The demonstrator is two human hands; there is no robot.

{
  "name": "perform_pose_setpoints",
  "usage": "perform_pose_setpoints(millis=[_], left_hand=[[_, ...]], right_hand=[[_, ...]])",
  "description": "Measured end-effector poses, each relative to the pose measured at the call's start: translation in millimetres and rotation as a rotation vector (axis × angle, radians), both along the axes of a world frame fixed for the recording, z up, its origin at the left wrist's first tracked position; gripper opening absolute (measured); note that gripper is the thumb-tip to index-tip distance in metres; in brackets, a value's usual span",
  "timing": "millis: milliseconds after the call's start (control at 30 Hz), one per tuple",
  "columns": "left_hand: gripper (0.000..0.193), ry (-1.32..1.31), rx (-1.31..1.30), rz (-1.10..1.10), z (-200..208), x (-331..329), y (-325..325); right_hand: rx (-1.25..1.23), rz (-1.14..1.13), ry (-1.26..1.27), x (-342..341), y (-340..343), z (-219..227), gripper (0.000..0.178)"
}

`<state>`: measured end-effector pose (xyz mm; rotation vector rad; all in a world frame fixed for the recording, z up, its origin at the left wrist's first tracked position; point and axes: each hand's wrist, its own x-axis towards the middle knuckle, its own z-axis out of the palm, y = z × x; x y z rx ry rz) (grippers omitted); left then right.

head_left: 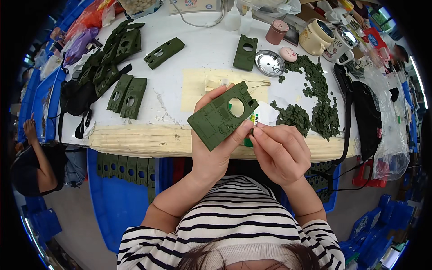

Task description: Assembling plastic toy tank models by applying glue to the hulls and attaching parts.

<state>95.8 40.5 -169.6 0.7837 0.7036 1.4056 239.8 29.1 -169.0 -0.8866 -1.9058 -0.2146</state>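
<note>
My left hand (pixel 209 157) grips a dark green plastic toy tank hull (pixel 215 122) with a large round hole, tilted above the table's front edge. Close by its right edge, the thumb and fingertips of my right hand (pixel 285 150) are pinched together. Whatever is between them is tiny and mostly hidden. Beyond my right hand lies a heap of small dark green plastic parts (pixel 293 118), with a larger spread of them (pixel 325 118) beside it. A few thin sticks (pixel 258 83) rest on a yellowish sheet (pixel 193 83) behind the held hull.
Further hulls lie on the white table, one at the back (pixel 245 53), one at back left (pixel 164 52), a pair (pixel 130 99) and a pile (pixel 121 47) at left. A round metal lid (pixel 270 63) and mugs (pixel 315 38) stand back right. Blue bins (pixel 112 216) hold hulls below.
</note>
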Motion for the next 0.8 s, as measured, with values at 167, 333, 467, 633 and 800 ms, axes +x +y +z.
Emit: perform_pose_setpoints(millis=[167, 333, 467, 633, 800], left_hand=[[0.064, -0.005, -0.050, -0.015, 2.6, -2.4, -0.7], [0.064, 0.035, -0.008, -0.003, 0.9, -3.2, 0.1], [0.064, 0.043, -0.011, 0.022, 0.6, -1.7, 0.0], [0.064, 0.024, -0.063, 0.013, 5.3, -9.2, 0.9], [0.063, 0.042, -0.041, 0.034, 3.1, -13.3, 2.0]], right_hand=[[0.057, 0.007, -0.070, 3.5, 1.3, -3.7, 0.032], [0.050, -0.014, -0.020, -2.6, 0.5, -3.5, 0.032], [-0.100, 0.065, 0.184, -4.8, 2.0, 1.0, 0.027], [-0.330, -0.126, 0.532, 22.6, 5.6, 1.2, 0.014], [-0.498, -0.503, 0.131, 98.7, 15.0, 3.8, 0.012]])
